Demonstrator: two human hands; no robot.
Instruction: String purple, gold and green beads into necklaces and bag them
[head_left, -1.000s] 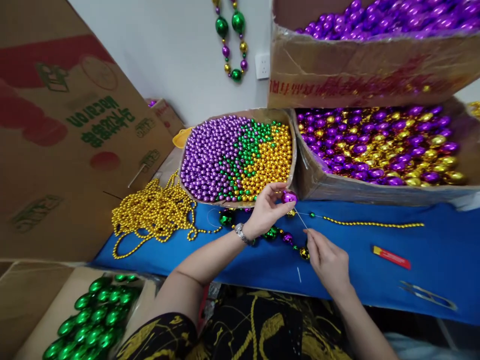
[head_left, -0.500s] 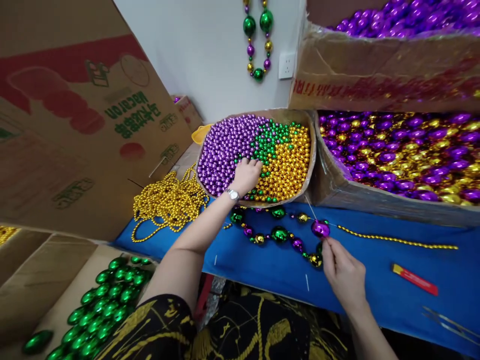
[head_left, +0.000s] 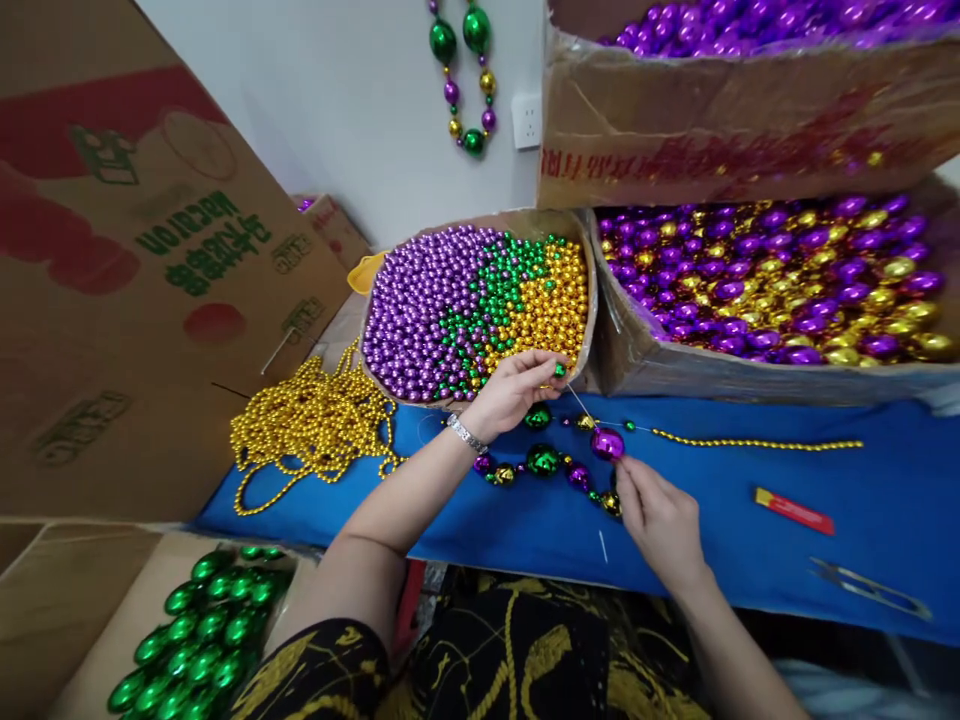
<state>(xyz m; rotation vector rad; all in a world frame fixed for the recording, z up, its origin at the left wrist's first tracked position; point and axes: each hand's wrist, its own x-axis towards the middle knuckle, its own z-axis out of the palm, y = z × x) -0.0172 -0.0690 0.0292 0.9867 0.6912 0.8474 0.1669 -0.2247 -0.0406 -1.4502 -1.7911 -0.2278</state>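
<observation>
My left hand (head_left: 510, 395), with a watch on its wrist, pinches a small green bead (head_left: 560, 369) just past the front rim of the bead box. A thin needle-like wire (head_left: 579, 402) rises from a big purple bead (head_left: 607, 443), its upper end close to the green bead; I cannot tell whether it has entered the hole. The purple bead is between the fingertips of my right hand (head_left: 664, 520). Below, a strand of large green, purple and gold beads (head_left: 543, 460) lies in a loop on the blue cloth (head_left: 720, 530).
Small purple, green and gold beads fill the open carton (head_left: 591, 300). Gold bead chains (head_left: 307, 420) lie left, and one gold string (head_left: 757, 442) stretches right. A red-yellow utility knife (head_left: 793, 511) and metal snips (head_left: 870, 588) rest at right. Bigger bead cartons (head_left: 705, 120) stand behind.
My left hand has come out of the bead carton toward the right hand, now with a green bead. The right hand still holds the purple bead. The camera view has shifted.
</observation>
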